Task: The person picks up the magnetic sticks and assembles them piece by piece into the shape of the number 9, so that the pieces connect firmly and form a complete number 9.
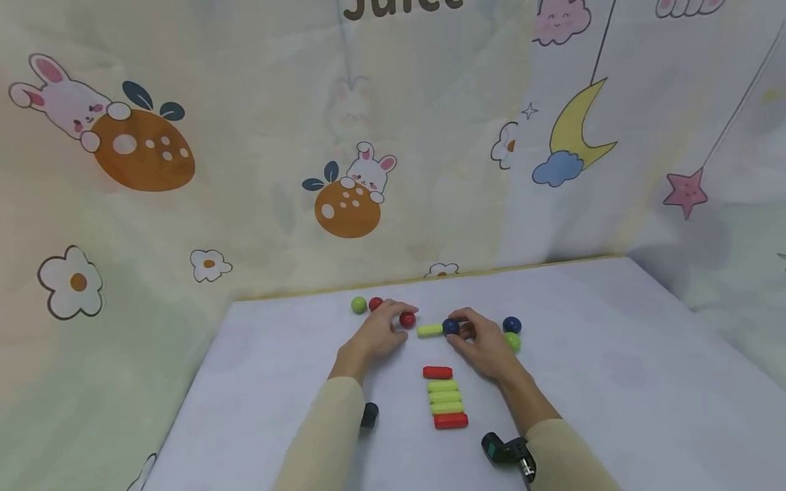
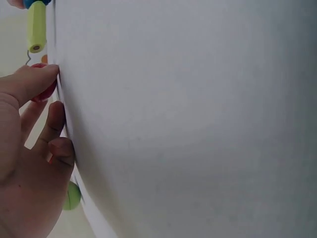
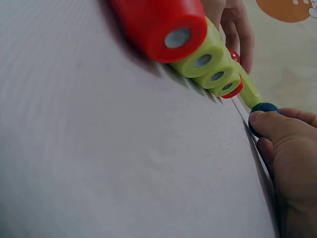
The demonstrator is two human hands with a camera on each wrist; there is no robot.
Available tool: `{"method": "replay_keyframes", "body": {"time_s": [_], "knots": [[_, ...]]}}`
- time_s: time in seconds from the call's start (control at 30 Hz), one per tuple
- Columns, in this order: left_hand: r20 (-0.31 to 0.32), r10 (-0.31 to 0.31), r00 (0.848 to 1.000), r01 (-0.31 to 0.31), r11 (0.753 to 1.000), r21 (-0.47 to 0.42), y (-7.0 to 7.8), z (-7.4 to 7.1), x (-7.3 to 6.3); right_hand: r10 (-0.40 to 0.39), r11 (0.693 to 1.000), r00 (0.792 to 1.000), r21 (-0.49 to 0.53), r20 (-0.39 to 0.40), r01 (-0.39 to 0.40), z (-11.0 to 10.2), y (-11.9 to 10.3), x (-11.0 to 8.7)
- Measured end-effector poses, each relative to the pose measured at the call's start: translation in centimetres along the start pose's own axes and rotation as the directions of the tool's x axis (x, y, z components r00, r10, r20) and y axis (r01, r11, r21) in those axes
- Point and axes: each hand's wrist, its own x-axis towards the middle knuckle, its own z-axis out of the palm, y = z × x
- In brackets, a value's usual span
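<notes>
My left hand (image 1: 377,333) holds a red ball (image 1: 407,320) between thumb and fingers, near the far side of the table. Facing it, my right hand (image 1: 486,346) pinches a dark blue ball (image 1: 451,326). A yellow-green rod (image 1: 429,331) extends from that blue ball toward the red one, with a short gap between rod and red ball. In the left wrist view, the free end of the yellow-green rod (image 2: 36,29) shows a small round disc. The right wrist view shows the thumb laid over the blue ball (image 3: 256,130).
Between my forearms lies a row of rods: a red rod (image 1: 438,373), several yellow-green rods (image 1: 444,397) and another red rod (image 1: 451,421). Behind my left hand are a green ball (image 1: 359,305) and a red ball (image 1: 375,303). Blue (image 1: 512,324) and green (image 1: 513,341) balls sit right.
</notes>
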Motion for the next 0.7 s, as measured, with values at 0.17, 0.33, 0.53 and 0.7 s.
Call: {"method": "replay_keyframes", "body": {"time_s": [0.17,0.33,0.53,0.7], "knots": [[-0.02,-0.02,1.0,0.019,0.999,-0.035,0.0,-0.2,-0.4,0.018,1.0,1.0,-0.007,0.006,-0.018,-0.1,-0.1,0.1],[-0.006,-0.021,1.0,0.02,0.998,-0.063,-0.3,-0.7,-0.9,0.024,0.999,1.0,-0.022,-0.006,-0.024,0.0,0.0,0.2],[0.009,-0.034,0.999,0.035,0.992,-0.119,0.0,-0.5,-1.5,0.02,0.999,1.0,-0.05,-0.007,-0.021,-0.4,0.2,0.0],[0.005,-0.063,0.998,0.063,0.99,-0.125,0.3,-0.5,-2.5,0.035,0.999,0.999,-0.008,0.008,-0.035,-0.1,0.1,-0.2]]}}
